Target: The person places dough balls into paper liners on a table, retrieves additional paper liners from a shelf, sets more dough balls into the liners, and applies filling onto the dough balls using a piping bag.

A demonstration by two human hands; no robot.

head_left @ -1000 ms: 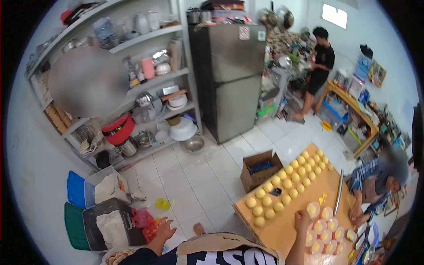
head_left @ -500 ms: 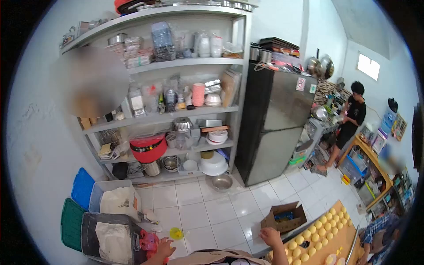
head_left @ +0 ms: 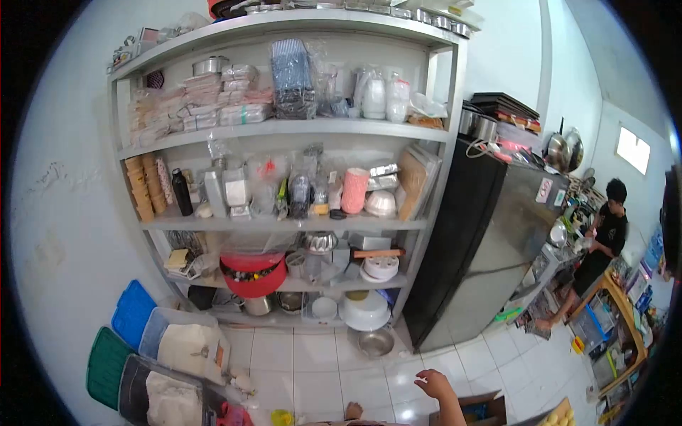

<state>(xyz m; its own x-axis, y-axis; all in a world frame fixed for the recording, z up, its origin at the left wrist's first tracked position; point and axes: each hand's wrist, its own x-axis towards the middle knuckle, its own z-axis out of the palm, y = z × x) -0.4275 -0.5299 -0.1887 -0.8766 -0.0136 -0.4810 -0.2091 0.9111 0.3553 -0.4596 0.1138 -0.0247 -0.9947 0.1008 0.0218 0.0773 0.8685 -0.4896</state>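
Right hand point(head_left: 437, 388) fingers loosely spread, left hand unseen, can't tell state, brown rectangular cardboard box point(head_left: 500, 411) right of forearm

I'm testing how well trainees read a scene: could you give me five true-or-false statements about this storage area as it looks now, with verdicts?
1. The person's right hand is gripping the metal bowl. False: the bowl rests on the tiled floor, apart from the hand.
2. A black bottle stands upright on a shelf. True.
3. The clear tub and dark tub are covered. False: both are open, with white powder showing.
4. The red container is on a lower shelf than the black bottle. True.
5. Both of the person's hands are visible. False: only the right shows.
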